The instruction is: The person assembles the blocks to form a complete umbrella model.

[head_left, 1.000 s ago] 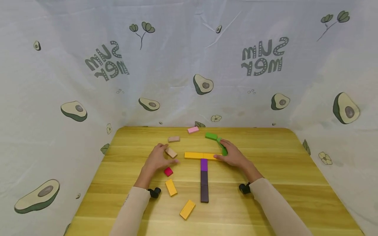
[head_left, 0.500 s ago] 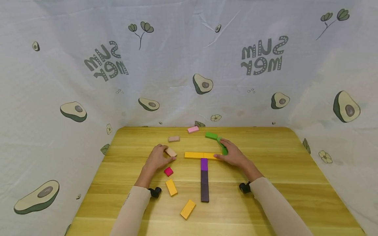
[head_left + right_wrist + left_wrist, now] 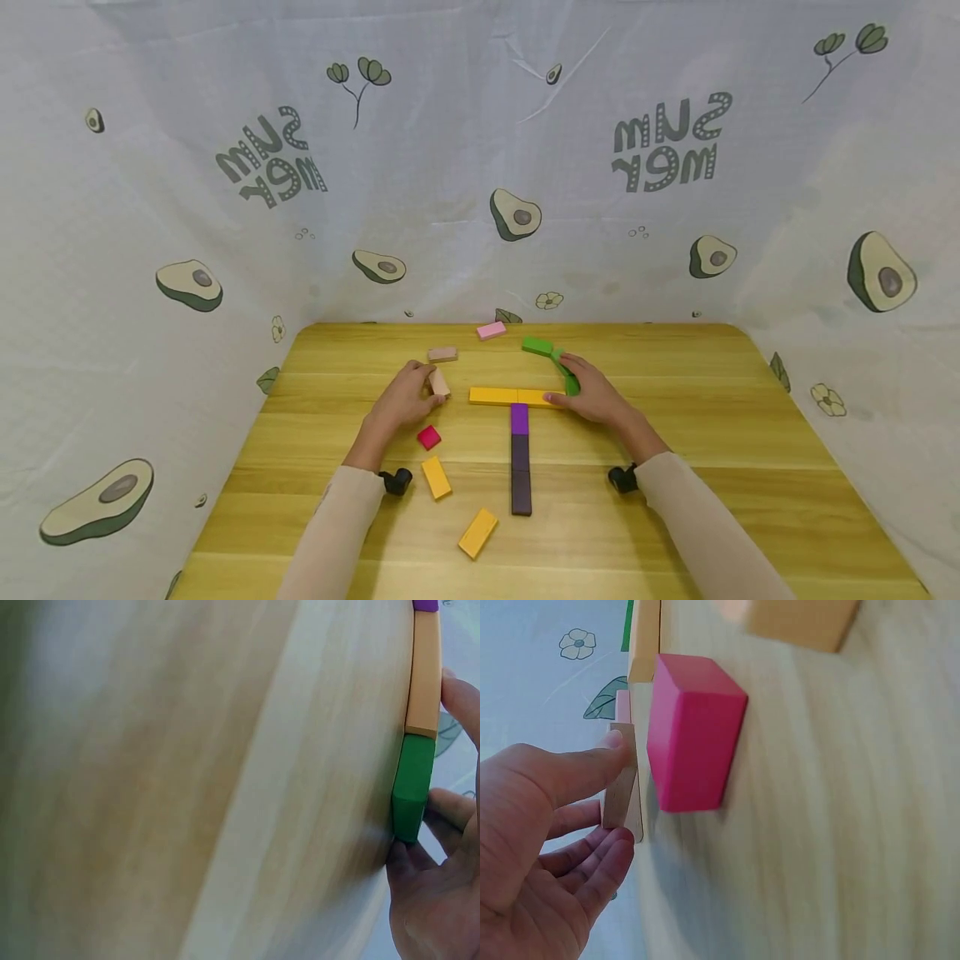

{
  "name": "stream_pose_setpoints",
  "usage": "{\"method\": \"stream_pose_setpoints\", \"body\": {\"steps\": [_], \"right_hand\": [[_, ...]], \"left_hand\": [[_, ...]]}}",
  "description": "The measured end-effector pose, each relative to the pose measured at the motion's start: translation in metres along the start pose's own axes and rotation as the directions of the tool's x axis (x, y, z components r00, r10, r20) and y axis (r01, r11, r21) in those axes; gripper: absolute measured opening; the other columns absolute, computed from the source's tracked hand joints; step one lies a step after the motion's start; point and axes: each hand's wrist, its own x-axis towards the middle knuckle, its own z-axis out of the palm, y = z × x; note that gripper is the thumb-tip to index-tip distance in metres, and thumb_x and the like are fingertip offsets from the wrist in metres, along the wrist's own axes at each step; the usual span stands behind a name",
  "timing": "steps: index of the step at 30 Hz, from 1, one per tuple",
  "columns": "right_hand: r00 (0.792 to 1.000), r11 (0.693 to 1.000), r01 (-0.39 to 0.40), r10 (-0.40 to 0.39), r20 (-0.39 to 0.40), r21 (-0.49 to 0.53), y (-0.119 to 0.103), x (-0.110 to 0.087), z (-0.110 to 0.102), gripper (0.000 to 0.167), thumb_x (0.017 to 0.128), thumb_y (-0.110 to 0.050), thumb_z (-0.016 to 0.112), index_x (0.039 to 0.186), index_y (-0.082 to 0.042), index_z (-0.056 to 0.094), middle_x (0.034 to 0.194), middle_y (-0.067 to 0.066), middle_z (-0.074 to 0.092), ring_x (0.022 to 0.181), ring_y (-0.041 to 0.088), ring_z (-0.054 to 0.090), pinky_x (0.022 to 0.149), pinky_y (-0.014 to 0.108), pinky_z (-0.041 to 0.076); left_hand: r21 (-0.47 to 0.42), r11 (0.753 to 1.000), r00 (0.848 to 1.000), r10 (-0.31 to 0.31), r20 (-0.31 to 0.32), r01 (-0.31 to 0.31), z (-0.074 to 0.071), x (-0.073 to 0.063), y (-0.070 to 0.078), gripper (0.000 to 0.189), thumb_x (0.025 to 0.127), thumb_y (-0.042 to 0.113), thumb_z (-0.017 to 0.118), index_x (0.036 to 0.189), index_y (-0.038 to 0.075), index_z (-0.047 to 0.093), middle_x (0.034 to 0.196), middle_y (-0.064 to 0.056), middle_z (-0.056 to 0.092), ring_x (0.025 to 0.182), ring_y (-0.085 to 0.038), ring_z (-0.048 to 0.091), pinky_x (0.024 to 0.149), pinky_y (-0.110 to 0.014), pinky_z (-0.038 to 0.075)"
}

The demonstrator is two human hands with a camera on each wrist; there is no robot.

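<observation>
My left hand pinches a beige wooden block between thumb and fingertips; the left wrist view shows the same block held on edge. On the right, my other hand rests beside a curved run of green blocks, its fingers touching them and its thumb at the right end of the yellow blocks laid in a row. Part of the green run is hidden behind those fingers. Below the yellow row a purple block and dark blocks form a straight stem.
Nearest the left hand lies a red block. Two loose yellow blocks, one higher and one lower, lie toward the front. A tan block and a pink block lie toward the back, before a patterned cloth.
My left thumb and fingers have closed on the beige block, which has turned to a steeper angle and moved slightly. My right hand has stayed in place.
</observation>
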Motion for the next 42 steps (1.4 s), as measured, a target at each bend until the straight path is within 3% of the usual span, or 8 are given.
{"method": "stream_pose_setpoints", "body": {"steps": [16,25,34,42], "right_hand": [[1.0,1.0,-0.007,0.007,-0.007,0.005,0.001,-0.002,-0.002,0.093,0.093,-0.054,0.07,0.159,0.0,0.034,0.166,0.022,0.029,0.152,0.049,0.027,0.121,0.068,0.027],[1.0,1.0,-0.002,0.002,0.01,0.026,0.001,-0.001,0.0,0.093,0.093,-0.054,0.07,0.159,0.001,0.033,0.167,0.022,0.028,0.152,0.05,0.026,0.121,0.068,0.027],[1.0,1.0,-0.007,0.007,-0.001,0.023,-0.001,-0.001,-0.005,0.092,0.093,-0.051,0.071,0.159,0.0,0.034,0.167,0.022,0.029,0.152,0.049,0.027,0.121,0.068,0.026],[1.0,0.999,-0.008,0.007,0.006,0.033,-0.002,-0.003,-0.001,0.092,0.093,-0.052,0.07,0.159,0.0,0.033,0.167,0.022,0.028,0.152,0.05,0.025,0.121,0.069,0.026]], "left_hand": [[-0.027,0.996,0.994,0.09,0.067,-0.088,0.004,0.022,0.016,0.064,0.098,0.026,0.073,0.153,0.005,0.048,0.156,-0.019,0.044,0.143,-0.035,0.048,0.12,-0.05,0.041],[0.005,0.998,0.989,0.069,0.129,-0.07,0.012,0.021,0.017,0.063,0.1,0.031,0.069,0.153,0.005,0.048,0.161,-0.018,0.04,0.15,-0.034,0.038,0.122,-0.049,0.037],[0.011,0.995,0.988,0.101,0.12,-0.103,0.013,0.023,0.019,0.061,0.1,0.03,0.069,0.153,0.008,0.049,0.163,-0.017,0.037,0.152,-0.034,0.035,0.123,-0.049,0.036],[0.012,0.996,0.986,0.085,0.145,-0.088,0.014,0.021,0.017,0.06,0.102,0.03,0.067,0.155,0.01,0.046,0.165,-0.016,0.035,0.152,-0.035,0.034,0.123,-0.05,0.035]]}}
